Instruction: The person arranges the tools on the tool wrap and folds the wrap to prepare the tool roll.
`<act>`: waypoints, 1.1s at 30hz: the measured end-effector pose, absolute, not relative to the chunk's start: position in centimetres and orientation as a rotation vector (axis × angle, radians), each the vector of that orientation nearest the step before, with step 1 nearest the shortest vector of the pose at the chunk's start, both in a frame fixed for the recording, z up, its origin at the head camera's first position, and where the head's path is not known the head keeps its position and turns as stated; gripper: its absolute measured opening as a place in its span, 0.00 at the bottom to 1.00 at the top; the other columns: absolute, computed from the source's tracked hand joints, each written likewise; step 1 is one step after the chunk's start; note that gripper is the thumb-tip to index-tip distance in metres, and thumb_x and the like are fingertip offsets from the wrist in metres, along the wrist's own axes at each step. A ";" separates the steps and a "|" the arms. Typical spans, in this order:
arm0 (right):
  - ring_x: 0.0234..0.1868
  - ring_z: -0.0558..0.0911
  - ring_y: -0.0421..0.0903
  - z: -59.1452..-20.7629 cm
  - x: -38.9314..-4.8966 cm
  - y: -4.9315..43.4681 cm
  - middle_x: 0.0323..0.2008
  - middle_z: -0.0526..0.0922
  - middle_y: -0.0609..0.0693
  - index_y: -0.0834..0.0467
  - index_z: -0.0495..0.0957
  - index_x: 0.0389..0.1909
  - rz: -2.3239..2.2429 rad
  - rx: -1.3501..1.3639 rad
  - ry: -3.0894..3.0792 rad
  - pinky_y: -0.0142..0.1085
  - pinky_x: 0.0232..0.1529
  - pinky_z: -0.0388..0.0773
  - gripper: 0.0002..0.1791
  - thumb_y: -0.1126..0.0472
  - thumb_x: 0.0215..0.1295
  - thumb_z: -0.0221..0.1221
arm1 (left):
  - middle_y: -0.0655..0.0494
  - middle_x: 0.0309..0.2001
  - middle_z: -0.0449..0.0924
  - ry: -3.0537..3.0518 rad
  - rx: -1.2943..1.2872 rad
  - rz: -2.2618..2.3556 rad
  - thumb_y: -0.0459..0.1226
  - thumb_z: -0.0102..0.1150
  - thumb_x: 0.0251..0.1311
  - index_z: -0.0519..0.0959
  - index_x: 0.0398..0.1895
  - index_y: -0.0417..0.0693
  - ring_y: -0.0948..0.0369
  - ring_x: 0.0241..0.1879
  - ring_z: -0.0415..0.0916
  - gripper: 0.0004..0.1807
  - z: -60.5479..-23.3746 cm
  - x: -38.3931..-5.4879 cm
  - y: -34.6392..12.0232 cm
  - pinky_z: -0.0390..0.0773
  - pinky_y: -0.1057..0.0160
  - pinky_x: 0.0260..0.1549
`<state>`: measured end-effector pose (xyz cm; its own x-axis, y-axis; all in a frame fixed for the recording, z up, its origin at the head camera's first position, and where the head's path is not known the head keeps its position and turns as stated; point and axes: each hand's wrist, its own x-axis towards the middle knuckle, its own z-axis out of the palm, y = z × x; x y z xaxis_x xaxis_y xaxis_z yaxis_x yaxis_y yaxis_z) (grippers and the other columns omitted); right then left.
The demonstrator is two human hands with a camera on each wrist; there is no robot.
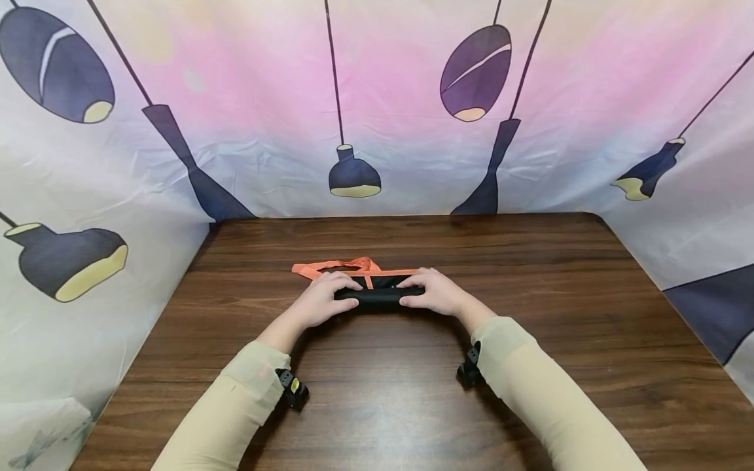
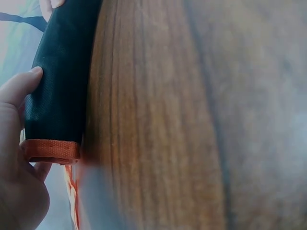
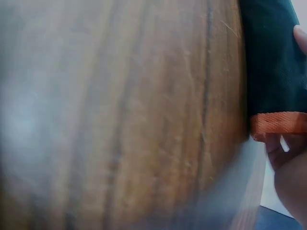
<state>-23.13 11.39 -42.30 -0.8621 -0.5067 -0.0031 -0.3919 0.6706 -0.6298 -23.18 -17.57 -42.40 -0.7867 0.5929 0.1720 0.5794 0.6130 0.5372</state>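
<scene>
A black fabric roll (image 1: 379, 297) with orange trim lies mid-table, its orange straps (image 1: 330, 267) spread flat behind it toward the left. My left hand (image 1: 323, 299) grips the roll's left end, fingers curled over the top. My right hand (image 1: 436, 293) grips the right end the same way. In the left wrist view the roll (image 2: 60, 86) ends in an orange hem (image 2: 52, 150), and my thumb (image 2: 17, 86) presses its side. In the right wrist view the roll (image 3: 271, 62) shows its other orange hem (image 3: 280, 122), with my right hand (image 3: 292, 177) at the frame edge.
The dark wooden table (image 1: 412, 392) is closed in at the back and both sides by a printed cloth backdrop (image 1: 377, 98) with lamp shapes. Small black cameras are strapped under my left wrist (image 1: 292, 389) and right wrist (image 1: 470, 369).
</scene>
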 end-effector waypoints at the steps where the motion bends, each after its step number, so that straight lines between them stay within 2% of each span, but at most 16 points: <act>1: 0.55 0.68 0.51 -42.4 -23.0 11.4 0.53 0.74 0.50 0.47 0.80 0.52 -0.961 -0.769 2.734 0.49 0.53 0.66 0.20 0.46 0.59 0.61 | 0.56 0.52 0.75 2.801 1.012 0.904 0.45 0.59 0.61 0.80 0.51 0.54 0.52 0.57 0.65 0.16 -42.3 -23.3 -17.5 0.56 0.44 0.58; 8: 0.50 0.67 0.48 -42.4 -22.6 11.2 0.47 0.78 0.46 0.46 0.83 0.46 -0.881 -0.918 2.921 0.49 0.48 0.61 0.15 0.48 0.59 0.62 | 0.54 0.51 0.76 2.831 1.009 0.818 0.44 0.56 0.63 0.79 0.53 0.52 0.50 0.56 0.66 0.16 -41.9 -23.4 -17.3 0.56 0.42 0.57; 13: 0.49 0.68 0.48 -42.4 -22.6 11.2 0.47 0.79 0.46 0.47 0.83 0.46 -0.807 -0.915 2.956 0.48 0.47 0.60 0.15 0.48 0.61 0.60 | 0.52 0.53 0.76 2.861 0.976 0.812 0.45 0.55 0.64 0.79 0.53 0.53 0.48 0.59 0.64 0.16 -41.8 -23.3 -17.0 0.55 0.40 0.56; 16: 0.49 0.68 0.48 -42.6 -22.5 11.2 0.48 0.79 0.47 0.48 0.83 0.47 -0.824 -0.888 2.947 0.49 0.47 0.60 0.15 0.48 0.62 0.60 | 0.53 0.53 0.76 2.880 0.966 0.839 0.45 0.55 0.64 0.80 0.51 0.53 0.48 0.60 0.63 0.15 -42.0 -23.3 -16.8 0.54 0.41 0.56; 23: 0.49 0.69 0.49 -42.9 -22.7 11.4 0.49 0.79 0.47 0.48 0.82 0.48 -0.868 -0.836 2.906 0.50 0.49 0.61 0.15 0.48 0.63 0.59 | 0.54 0.50 0.76 2.941 0.996 0.896 0.42 0.57 0.62 0.82 0.47 0.53 0.52 0.53 0.66 0.12 -42.7 -23.5 -16.4 0.58 0.44 0.54; 33: 0.52 0.69 0.50 -42.9 -22.8 11.4 0.51 0.78 0.48 0.47 0.82 0.48 -0.911 -0.776 2.872 0.54 0.53 0.60 0.15 0.48 0.63 0.58 | 0.54 0.50 0.77 2.943 1.012 0.899 0.42 0.57 0.62 0.83 0.44 0.55 0.52 0.54 0.68 0.10 -42.6 -23.8 -16.4 0.57 0.42 0.55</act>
